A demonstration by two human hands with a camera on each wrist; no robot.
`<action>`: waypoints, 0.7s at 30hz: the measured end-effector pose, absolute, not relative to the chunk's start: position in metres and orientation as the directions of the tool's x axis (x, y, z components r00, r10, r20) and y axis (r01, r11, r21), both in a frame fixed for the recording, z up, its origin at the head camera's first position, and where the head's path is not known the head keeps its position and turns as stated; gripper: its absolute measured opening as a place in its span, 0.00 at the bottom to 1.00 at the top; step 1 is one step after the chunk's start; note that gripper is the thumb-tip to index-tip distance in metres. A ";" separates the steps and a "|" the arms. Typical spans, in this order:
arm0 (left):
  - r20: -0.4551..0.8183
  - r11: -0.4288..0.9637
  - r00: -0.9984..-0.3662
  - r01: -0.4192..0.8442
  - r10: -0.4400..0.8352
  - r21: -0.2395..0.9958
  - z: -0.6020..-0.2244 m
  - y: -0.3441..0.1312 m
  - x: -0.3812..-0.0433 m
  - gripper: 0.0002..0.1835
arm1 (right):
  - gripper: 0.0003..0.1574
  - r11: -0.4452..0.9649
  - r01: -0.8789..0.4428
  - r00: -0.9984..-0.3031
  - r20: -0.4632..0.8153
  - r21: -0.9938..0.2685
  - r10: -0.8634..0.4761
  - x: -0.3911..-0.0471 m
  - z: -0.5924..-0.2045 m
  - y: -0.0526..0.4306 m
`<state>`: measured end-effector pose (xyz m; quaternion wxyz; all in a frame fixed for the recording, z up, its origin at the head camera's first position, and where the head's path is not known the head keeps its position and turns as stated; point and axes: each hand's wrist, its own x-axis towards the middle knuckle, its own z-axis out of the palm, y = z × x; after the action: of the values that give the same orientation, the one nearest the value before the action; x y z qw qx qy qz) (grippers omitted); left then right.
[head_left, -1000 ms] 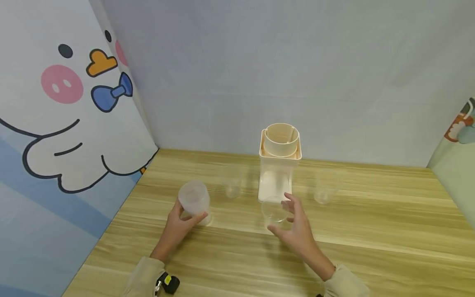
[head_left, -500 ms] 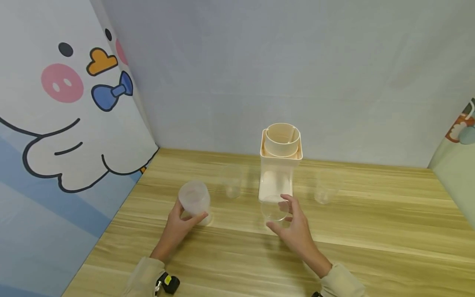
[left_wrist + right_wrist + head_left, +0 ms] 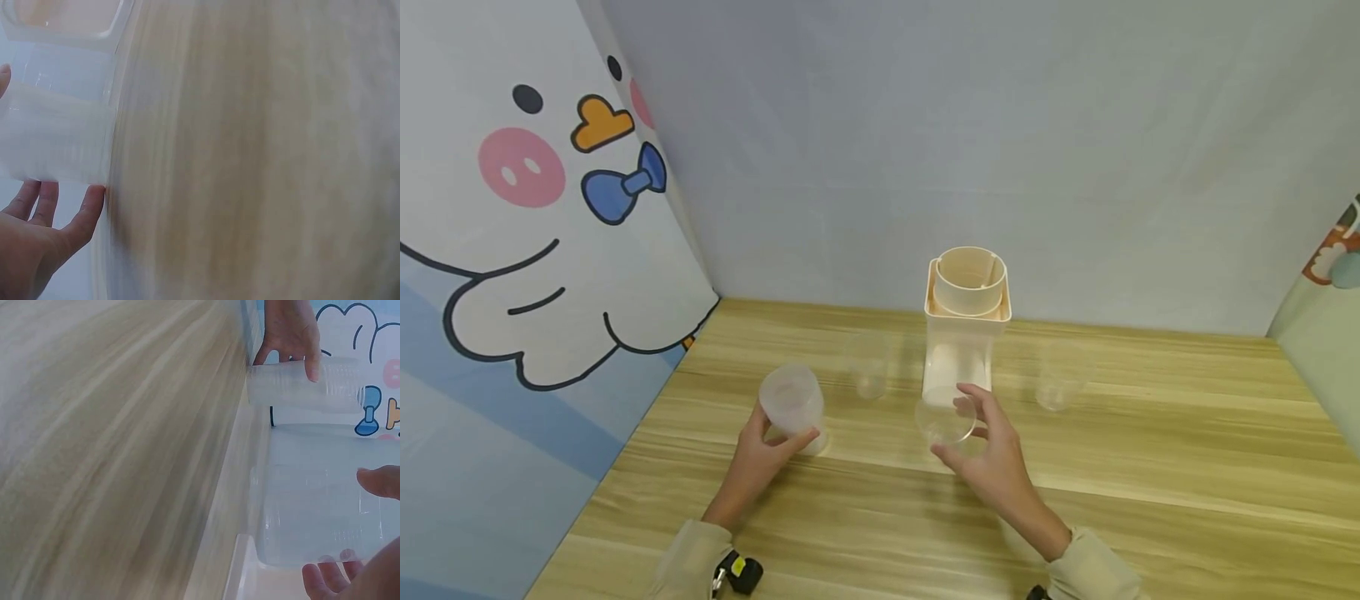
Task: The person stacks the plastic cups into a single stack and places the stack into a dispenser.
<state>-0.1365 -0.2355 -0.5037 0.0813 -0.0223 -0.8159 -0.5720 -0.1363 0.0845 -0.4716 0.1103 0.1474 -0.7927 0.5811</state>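
Note:
My left hand [image 3: 757, 457] grips a stack of frosted plastic cups [image 3: 792, 406] standing on the table at the left. In the left wrist view its fingers [image 3: 90, 206] lie along one side of the stack [image 3: 56, 137], with the thumb opposite. My right hand [image 3: 996, 458] holds a clear plastic cup [image 3: 934, 415] between thumb and fingers, mouth up, just in front of a cream stand [image 3: 967, 333]. The right wrist view shows that clear cup [image 3: 306, 512] large, thumb on one side and fingertips on the other.
One clear cup [image 3: 871, 379] stands on the wooden table [image 3: 1150, 467] left of the stand, and another clear cup [image 3: 1055, 387] stands to its right. The stand has a round open ring on top. A grey wall [image 3: 1075, 167] closes off the back.
The right hand and the clear cup in it have shifted slightly left and toward the stand. The left hand and the cup stack have stayed in place.

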 end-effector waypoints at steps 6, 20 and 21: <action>0.156 0.344 -0.986 0.127 -0.059 0.930 -0.503 -0.235 -0.136 0.44 | 0.49 0.247 -0.392 -0.920 0.373 -0.886 -0.118 -0.131 -0.461 0.081; 0.159 0.350 -0.986 0.129 -0.059 0.928 -0.505 -0.236 -0.137 0.43 | 0.50 0.225 -0.474 -0.880 0.451 -0.851 -0.148 -0.130 -0.450 0.077; 0.158 0.348 -0.986 0.128 -0.061 0.929 -0.505 -0.235 -0.137 0.43 | 0.50 0.224 -0.479 -0.877 0.455 -0.849 -0.151 -0.130 -0.449 0.077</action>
<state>-0.1371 -0.2355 -0.5047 0.0825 -0.0206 -0.8167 -0.5707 -0.1300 0.0769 -0.4491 0.1393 0.2046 -0.7697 0.5884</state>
